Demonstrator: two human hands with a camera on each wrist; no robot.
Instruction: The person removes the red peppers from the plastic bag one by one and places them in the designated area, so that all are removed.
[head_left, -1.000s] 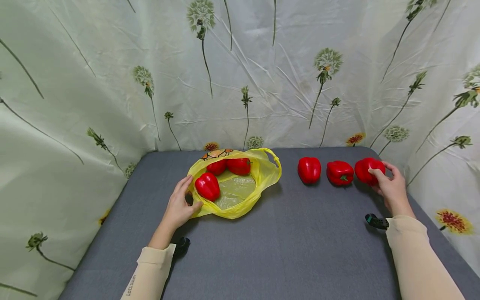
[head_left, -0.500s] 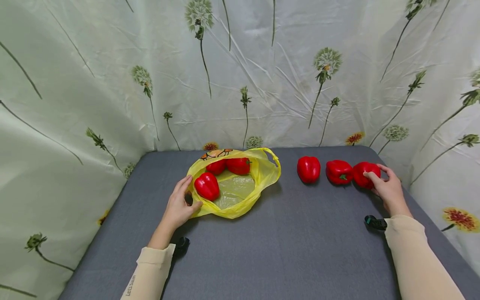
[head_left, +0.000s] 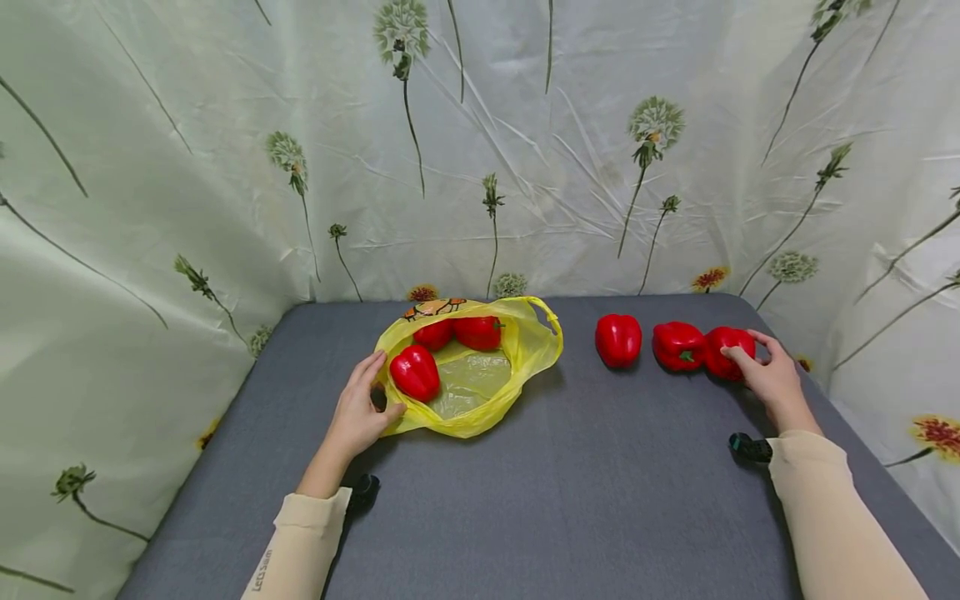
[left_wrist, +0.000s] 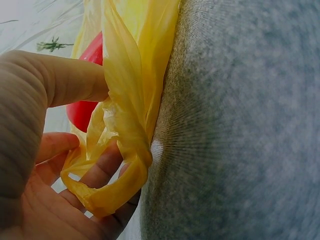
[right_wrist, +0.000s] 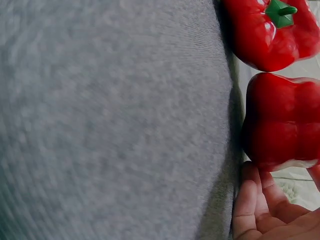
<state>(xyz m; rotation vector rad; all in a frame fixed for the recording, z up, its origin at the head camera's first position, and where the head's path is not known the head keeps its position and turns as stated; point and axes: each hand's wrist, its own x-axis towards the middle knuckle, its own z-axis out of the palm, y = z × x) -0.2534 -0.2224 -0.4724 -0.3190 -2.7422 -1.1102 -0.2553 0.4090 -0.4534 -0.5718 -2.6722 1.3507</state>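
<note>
Grey tabletop: rightmost pepper against right hand.

The table is viewed forward and downward by the head camera. The yellow bag at left and two red peppers at right, shared with that view, are shown close-up by the respective wrist cameras.

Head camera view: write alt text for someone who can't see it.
A right hand grips the rightmost of three glossy red bell peppers on a grey table, while the left hand holds an open yellow plastic bag with three more inside.
</note>
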